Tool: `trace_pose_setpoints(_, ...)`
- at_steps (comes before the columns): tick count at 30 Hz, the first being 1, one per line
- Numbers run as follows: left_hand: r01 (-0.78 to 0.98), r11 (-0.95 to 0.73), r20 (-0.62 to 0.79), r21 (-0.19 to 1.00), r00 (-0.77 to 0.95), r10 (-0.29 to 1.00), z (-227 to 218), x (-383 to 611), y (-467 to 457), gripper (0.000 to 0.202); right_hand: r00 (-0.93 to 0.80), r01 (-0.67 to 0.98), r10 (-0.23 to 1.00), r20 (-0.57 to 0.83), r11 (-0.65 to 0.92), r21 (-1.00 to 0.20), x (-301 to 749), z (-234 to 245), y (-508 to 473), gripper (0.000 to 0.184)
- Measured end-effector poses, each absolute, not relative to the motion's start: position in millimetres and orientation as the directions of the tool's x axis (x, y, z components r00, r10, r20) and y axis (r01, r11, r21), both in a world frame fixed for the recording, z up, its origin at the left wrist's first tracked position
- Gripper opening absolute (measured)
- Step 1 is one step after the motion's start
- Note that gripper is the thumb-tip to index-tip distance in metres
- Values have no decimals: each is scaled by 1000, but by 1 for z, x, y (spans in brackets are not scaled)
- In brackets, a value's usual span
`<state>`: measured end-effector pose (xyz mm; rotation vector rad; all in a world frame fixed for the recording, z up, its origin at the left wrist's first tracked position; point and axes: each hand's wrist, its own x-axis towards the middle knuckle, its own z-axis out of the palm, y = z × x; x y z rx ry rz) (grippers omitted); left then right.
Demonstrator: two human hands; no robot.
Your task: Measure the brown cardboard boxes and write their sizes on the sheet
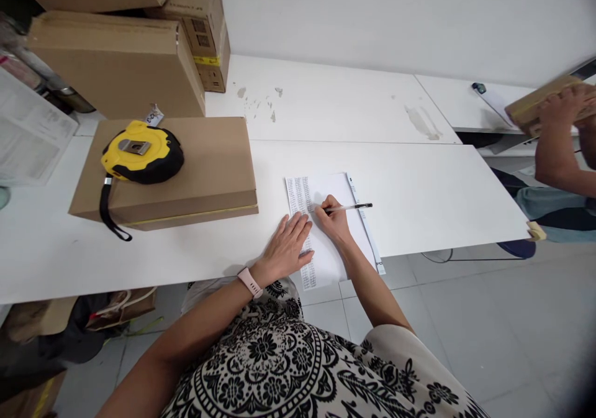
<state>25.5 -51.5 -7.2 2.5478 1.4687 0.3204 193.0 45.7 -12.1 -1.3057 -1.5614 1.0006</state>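
In my right hand (333,221) is a clear pen with a dark cap end (354,207), its tip down on a white sheet of paper (328,263). Rows of small writing or print fill the left part of that sheet. My left hand (287,245) lies flat on the paper's left side, fingers stretched out. Under the sheet's right edge shows a light blue strip (367,231) with print on it. The paper hangs slightly over the front edge of the white table (419,200).
Left of the paper, a yellow and black tape measure (142,152) rests on a closed cardboard box (209,157). More cardboard boxes (116,64) are stacked behind. At far right, another person's hands (563,104) hold a cardboard box (526,107). A yellowish block (536,230) covers the table corner.
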Motion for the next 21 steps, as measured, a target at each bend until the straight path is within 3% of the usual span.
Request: trace_pose_setpoints(21, 825, -498, 101, 268, 490, 866, -9, 25, -51, 68, -62, 309, 992, 106, 120, -943, 192, -11, 46, 25)
